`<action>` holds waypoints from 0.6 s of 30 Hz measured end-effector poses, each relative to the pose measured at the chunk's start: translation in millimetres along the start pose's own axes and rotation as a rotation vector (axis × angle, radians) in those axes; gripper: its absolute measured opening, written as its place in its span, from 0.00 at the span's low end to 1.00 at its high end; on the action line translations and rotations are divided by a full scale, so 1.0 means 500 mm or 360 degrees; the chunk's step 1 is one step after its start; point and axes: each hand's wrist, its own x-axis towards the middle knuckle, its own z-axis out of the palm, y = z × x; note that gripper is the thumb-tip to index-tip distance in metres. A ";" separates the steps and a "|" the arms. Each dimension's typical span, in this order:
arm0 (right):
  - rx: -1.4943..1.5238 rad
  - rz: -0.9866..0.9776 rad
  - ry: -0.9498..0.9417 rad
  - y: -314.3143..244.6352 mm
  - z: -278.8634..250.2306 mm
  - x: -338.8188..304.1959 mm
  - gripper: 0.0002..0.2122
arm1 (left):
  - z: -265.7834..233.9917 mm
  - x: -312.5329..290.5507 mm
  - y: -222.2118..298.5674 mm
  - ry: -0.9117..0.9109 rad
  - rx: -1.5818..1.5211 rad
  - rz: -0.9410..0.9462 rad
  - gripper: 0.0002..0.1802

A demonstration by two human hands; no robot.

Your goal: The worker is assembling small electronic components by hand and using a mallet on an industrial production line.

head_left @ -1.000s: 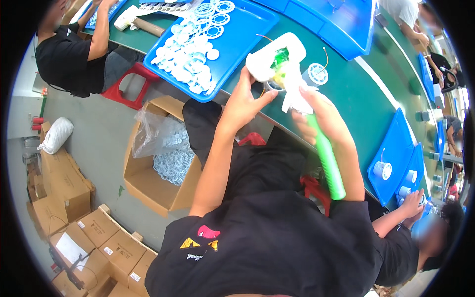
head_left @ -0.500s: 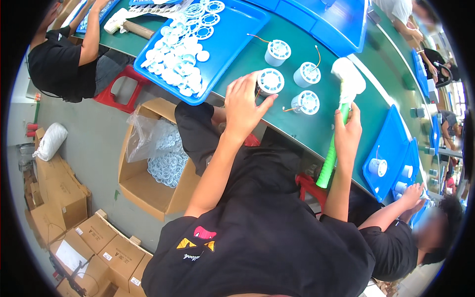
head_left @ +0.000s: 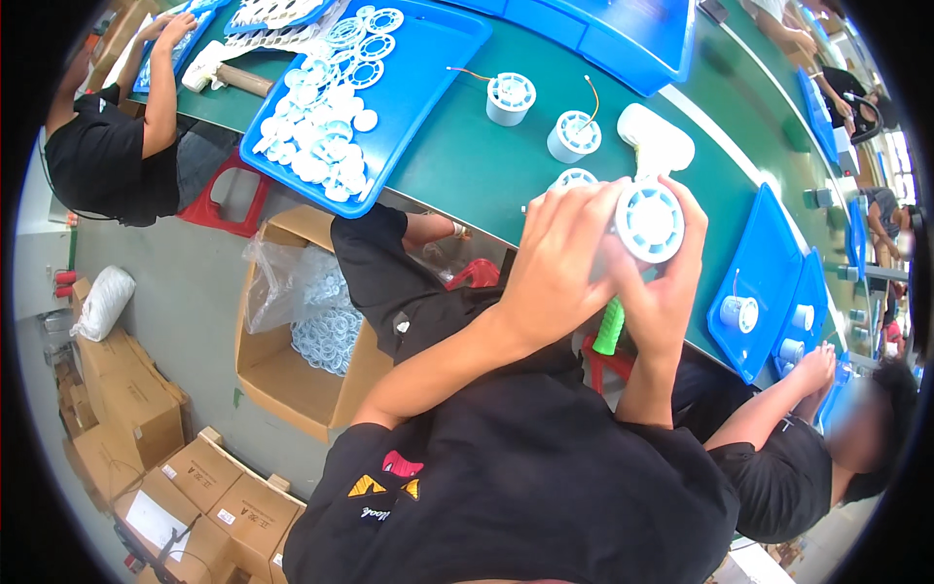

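Note:
My left hand (head_left: 559,277) and my right hand (head_left: 671,292) close around one white cylindrical part, like a small motor (head_left: 650,224), with its slotted round face upward. It is raised over the table's near edge. Beneath the hands lies a mallet with a white-wrapped head (head_left: 658,143) and a green ribbed handle (head_left: 609,327), its middle covered by my hands. Left of the mallet head stand similar motors with thin wires: one motor (head_left: 511,99) farther back, a second motor (head_left: 573,137) closer, and a third motor (head_left: 574,178) mostly hidden behind my fingers.
A blue tray (head_left: 428,117) with white discs and rings lies on the green table (head_left: 457,185). Another white-headed mallet (head_left: 206,66) rests beyond it. Blue bins (head_left: 632,39) line the back. A cardboard box (head_left: 282,380) stands on the floor. Co-workers (head_left: 778,467) sit at both sides.
My right hand has let go of the mallet and joined my left on the motor. That motor has been lifted and carried rightward. The view has shifted a little.

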 end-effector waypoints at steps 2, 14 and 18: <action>-0.0145 0.0243 0.0133 0.023 -0.026 0.016 0.31 | 0.011 -0.001 0.008 -0.0030 0.0089 -0.0091 0.42; -0.0641 0.0627 0.0692 0.279 -0.096 -0.028 0.37 | 0.083 -0.084 -0.066 -0.0088 0.0313 -0.0530 0.51; -0.0983 0.0275 0.0974 0.209 -0.094 -0.028 0.28 | 0.124 -0.056 -0.103 0.0032 0.0509 -0.0458 0.51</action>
